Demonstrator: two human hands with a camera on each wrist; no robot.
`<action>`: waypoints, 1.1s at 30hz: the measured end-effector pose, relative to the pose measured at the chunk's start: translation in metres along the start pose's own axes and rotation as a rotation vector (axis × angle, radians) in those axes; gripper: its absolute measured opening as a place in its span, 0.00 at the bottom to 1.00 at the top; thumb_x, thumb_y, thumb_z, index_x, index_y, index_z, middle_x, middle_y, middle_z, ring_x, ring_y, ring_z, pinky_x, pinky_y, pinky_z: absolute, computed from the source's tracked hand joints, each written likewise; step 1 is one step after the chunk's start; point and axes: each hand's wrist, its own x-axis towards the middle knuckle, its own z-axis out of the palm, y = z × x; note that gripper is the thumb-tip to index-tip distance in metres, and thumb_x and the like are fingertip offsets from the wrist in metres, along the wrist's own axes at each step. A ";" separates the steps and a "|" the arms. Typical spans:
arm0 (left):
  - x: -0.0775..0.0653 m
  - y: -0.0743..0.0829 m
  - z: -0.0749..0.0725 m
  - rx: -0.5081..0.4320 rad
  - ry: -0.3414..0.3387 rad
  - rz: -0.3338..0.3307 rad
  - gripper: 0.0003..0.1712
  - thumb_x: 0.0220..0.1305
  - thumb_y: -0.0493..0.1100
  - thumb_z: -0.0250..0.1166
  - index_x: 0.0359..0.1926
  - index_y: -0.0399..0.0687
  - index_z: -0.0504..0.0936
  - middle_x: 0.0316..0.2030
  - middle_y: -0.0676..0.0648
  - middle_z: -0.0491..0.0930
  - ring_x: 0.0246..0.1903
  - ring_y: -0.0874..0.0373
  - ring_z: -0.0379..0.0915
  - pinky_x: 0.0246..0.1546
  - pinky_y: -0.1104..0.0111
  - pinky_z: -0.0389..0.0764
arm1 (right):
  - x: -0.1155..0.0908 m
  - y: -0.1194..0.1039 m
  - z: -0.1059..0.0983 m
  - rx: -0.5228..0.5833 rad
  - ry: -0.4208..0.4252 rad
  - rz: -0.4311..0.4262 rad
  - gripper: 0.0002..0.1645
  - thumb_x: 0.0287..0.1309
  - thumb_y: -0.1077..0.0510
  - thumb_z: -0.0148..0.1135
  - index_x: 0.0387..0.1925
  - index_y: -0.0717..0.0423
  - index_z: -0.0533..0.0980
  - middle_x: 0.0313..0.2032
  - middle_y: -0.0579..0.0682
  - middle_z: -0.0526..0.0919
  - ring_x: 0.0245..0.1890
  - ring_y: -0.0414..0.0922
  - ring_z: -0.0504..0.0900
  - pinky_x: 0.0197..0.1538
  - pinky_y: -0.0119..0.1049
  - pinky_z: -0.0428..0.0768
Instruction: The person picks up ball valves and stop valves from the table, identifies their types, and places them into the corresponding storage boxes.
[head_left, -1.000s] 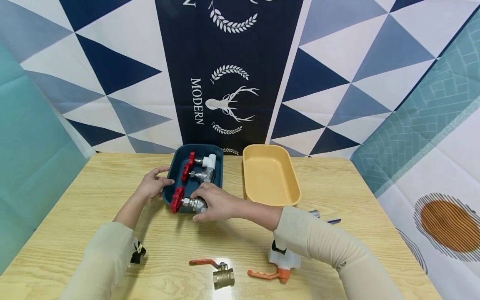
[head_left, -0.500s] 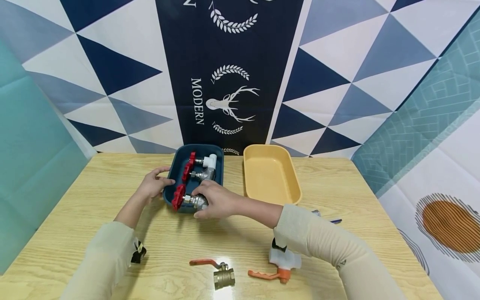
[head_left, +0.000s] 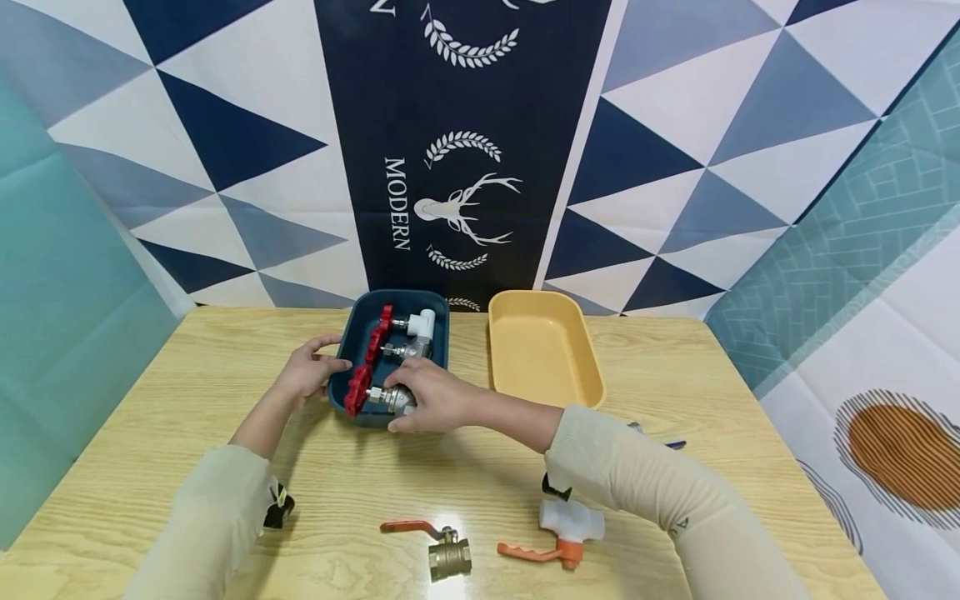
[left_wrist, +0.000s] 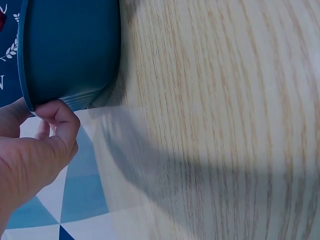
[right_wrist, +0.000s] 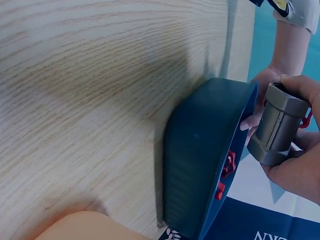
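Note:
My right hand [head_left: 437, 398] grips the metal body of a gate valve [right_wrist: 281, 124] over the near end of a dark blue bin [head_left: 442, 358]. The valve's red handwheel [head_left: 358, 391] points left, inside the bin's outline in the head view. Two more valves lie in the bin: one with a white body [head_left: 422, 323] and one with a metal body [head_left: 416, 348], both with red handwheels on their left. My left hand [head_left: 309, 372] pinches the bin's left rim between thumb and fingers, also seen in the left wrist view with the hand [left_wrist: 50, 140] at the rim.
A yellow bin [head_left: 543, 350] stands right of the blue one. Nearer me lie a brass ball valve [head_left: 449, 557] with a red lever and a white plastic valve [head_left: 572, 521] with an orange handle. A blue-handled item [head_left: 676, 444] is partly behind my right sleeve.
My right hand has moved the gate valve slightly away from me, so its handwheel sits further inside the blue bin. My left hand stays on the rim.

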 end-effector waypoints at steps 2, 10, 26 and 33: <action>0.000 0.000 0.000 0.000 0.000 -0.001 0.35 0.65 0.37 0.56 0.70 0.42 0.54 0.40 0.45 0.72 0.27 0.65 0.76 0.28 0.71 0.80 | 0.000 0.000 -0.001 0.000 -0.004 0.003 0.31 0.53 0.48 0.66 0.57 0.55 0.72 0.50 0.49 0.74 0.48 0.41 0.70 0.49 0.31 0.72; 0.000 0.000 0.000 -0.023 -0.009 0.008 0.35 0.64 0.36 0.56 0.69 0.41 0.54 0.36 0.49 0.74 0.25 0.66 0.75 0.25 0.72 0.77 | 0.003 0.003 -0.003 0.011 -0.001 0.010 0.31 0.54 0.48 0.66 0.57 0.55 0.72 0.53 0.50 0.74 0.51 0.43 0.70 0.53 0.34 0.72; -0.002 -0.001 0.000 -0.020 -0.011 0.017 0.34 0.65 0.37 0.56 0.69 0.40 0.54 0.34 0.51 0.75 0.25 0.64 0.75 0.23 0.71 0.76 | 0.007 0.006 -0.002 -0.001 0.015 0.016 0.31 0.53 0.48 0.67 0.56 0.56 0.72 0.53 0.51 0.74 0.53 0.44 0.69 0.54 0.35 0.72; -0.001 0.000 -0.001 -0.009 -0.009 0.018 0.34 0.65 0.37 0.56 0.69 0.41 0.54 0.36 0.49 0.75 0.25 0.65 0.74 0.22 0.71 0.74 | 0.009 0.009 -0.004 0.003 0.024 0.013 0.31 0.52 0.48 0.67 0.56 0.56 0.72 0.53 0.51 0.73 0.53 0.44 0.69 0.56 0.36 0.71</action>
